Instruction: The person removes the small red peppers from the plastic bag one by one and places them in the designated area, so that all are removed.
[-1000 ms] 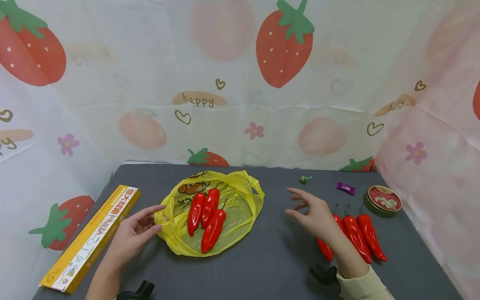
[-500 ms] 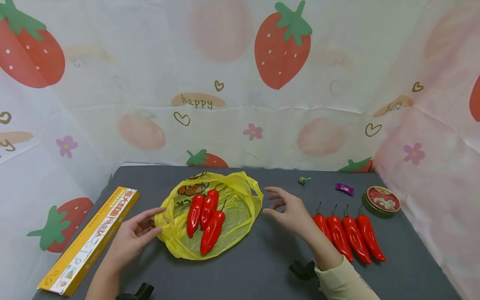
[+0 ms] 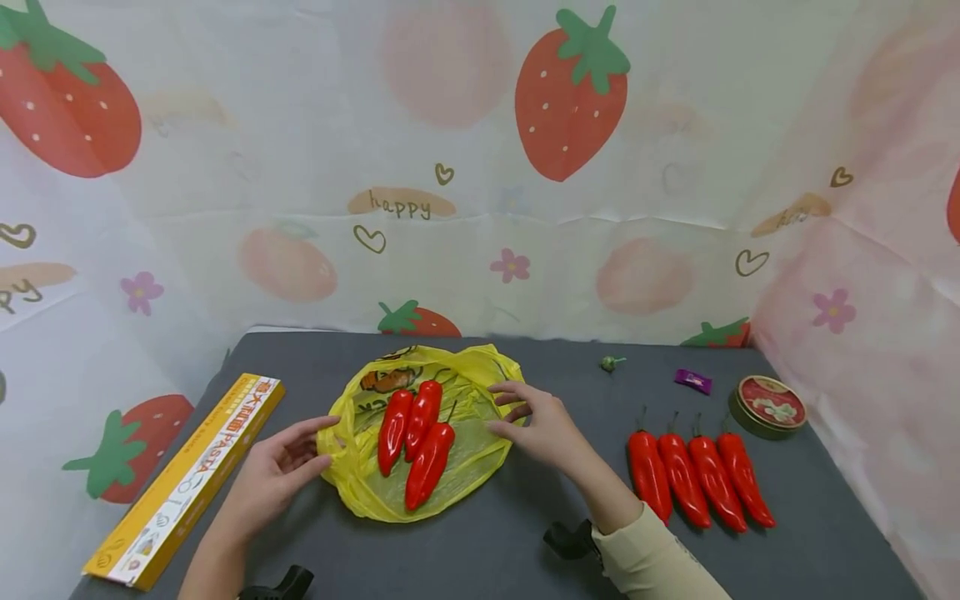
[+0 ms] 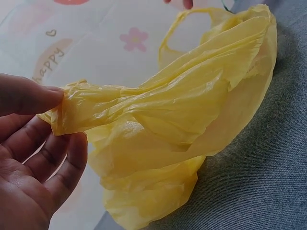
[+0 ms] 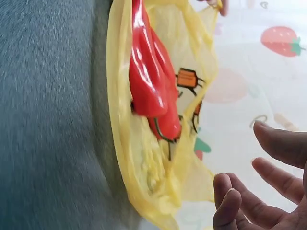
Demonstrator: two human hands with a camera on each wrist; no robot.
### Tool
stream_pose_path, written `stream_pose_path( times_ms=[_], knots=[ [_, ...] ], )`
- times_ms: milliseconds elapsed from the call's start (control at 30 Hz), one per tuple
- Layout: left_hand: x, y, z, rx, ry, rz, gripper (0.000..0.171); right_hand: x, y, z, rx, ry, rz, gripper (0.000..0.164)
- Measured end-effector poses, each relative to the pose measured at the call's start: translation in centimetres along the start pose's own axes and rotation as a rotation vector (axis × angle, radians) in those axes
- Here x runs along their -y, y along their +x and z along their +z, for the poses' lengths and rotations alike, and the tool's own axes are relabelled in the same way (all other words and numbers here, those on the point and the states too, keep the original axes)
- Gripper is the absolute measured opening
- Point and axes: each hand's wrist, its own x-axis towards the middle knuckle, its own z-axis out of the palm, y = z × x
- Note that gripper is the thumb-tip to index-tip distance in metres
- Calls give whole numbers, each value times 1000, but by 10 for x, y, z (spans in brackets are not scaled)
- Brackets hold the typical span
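Note:
A yellow plastic bag (image 3: 472, 454) lies spread with its mouth up, and three red chili peppers (image 3: 430, 467) rest inside it. At the bag's left side my left hand (image 3: 273, 471) pinches a handle; in the left wrist view the thumb lies over the gathered film (image 4: 96, 108) with fingers beneath. My right hand (image 3: 536, 425) is at the bag's right rim, overlapping it in the head view. Its fingers are spread and loosely bent, with nothing between them in the right wrist view, where the peppers (image 5: 148, 72) show beyond the rim.
Several more red chili peppers (image 3: 682, 483) lie in a row right of the right forearm. Behind them are a round tin (image 3: 768, 404), a purple wrapped candy (image 3: 693, 381) and a small green item with a stem (image 3: 611, 363). A pasta box (image 3: 183, 483) lies along the left edge.
My right hand has moved left from over the row of peppers to the bag's right rim. My left hand stays on the bag's left handle.

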Motion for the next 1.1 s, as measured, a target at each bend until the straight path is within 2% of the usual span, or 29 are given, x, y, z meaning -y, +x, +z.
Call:
stream_pose_path(
  times_ms=[300,600,833,1100],
  knots=[
    [-1,1,1,-11,16,10,42,4,10,25,74,58,1,48],
    [-2,1,2,-4,18,-4,43,0,24,61,70,52,53,60],
    [-3,0,3,-2,5,-1,43,-4,33,81,66,-8,102,57],
    [-2,0,3,-10,16,6,42,-3,35,91,91,-94,132,62]
  ],
)
